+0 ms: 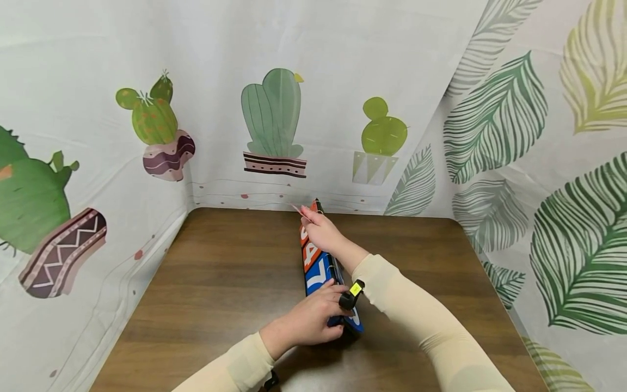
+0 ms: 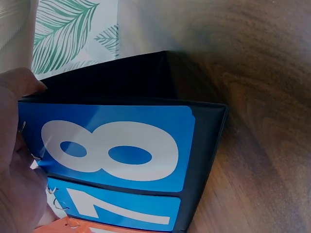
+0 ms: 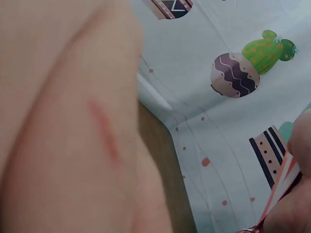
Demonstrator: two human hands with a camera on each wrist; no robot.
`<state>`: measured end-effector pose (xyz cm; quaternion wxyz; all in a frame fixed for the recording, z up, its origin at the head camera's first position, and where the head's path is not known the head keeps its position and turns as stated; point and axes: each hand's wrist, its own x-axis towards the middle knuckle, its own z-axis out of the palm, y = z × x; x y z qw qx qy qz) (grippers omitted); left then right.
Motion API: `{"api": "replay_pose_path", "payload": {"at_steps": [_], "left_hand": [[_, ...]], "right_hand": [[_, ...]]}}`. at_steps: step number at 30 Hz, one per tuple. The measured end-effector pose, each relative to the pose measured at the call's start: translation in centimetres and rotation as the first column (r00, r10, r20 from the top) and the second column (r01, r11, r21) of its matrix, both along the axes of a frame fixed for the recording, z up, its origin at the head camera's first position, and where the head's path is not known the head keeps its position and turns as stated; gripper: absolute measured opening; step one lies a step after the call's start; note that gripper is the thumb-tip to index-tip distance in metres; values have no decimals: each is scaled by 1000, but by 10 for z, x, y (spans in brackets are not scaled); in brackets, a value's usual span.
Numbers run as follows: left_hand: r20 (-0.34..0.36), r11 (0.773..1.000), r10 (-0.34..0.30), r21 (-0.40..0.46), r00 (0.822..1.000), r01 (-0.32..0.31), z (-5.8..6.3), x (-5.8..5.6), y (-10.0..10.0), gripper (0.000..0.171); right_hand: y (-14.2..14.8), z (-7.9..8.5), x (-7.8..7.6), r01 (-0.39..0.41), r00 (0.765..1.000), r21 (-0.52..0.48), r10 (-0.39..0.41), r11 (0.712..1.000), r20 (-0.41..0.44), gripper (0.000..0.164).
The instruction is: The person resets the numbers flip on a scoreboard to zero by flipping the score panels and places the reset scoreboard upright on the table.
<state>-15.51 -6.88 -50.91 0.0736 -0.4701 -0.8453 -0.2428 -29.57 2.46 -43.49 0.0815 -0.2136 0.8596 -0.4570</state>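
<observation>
A tabletop flip scoreboard (image 1: 317,275) stands tent-like, with ring-bound blue and orange number cards on its black frame. My left hand (image 1: 318,316) grips its top ridge at the near end. In the left wrist view a blue card with a white 8 (image 2: 165,155) hangs beside a smaller blue card (image 2: 121,208). At the far end my right hand (image 1: 323,231) pinches an orange-red and white card (image 3: 281,191), lifted from the board and seen nearly edge-on. Its number cannot be read. My right hand hides part of the far cards.
The scoreboard stands on a brown wooden table (image 1: 235,261). Behind it and at both sides hangs a white cloth (image 1: 210,54) printed with cacti and leaves. A small black device with a yellow label (image 1: 356,288) is strapped to my right wrist.
</observation>
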Motion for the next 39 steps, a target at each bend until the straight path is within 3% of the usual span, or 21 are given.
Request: {"api": "replay_pose_path", "payload": {"at_steps": [5,10,18,24,29,39], "left_hand": [[16,1000,-8,0,1000,8,1,-1,0,23],[31,1000,-12,7,999,12,0,-1,0,23],[43,1000,13,-2,999,-13,2,0,-2,22],[-8,1000,-6,8,1000,6,-2,0,0,22],[-35,1000,-12,15,999,12,-1,1,0,20],[-17,1000,-14,10,1000,14,0,1,-2,24]], "right_hand": [[-3,6,1,-52,998,166,55,985,-13,59],[-5,9,-1,-158,980,352,190,922,-58,70],[-3,2,0,-174,956,508,269,844,-120,63],[-2,-6,0,-243,941,534,330,810,-73,45],[-4,-7,-2,-253,945,537,324,805,-41,40],[-9,-4,-6,-357,900,597,435,718,15,37]]}}
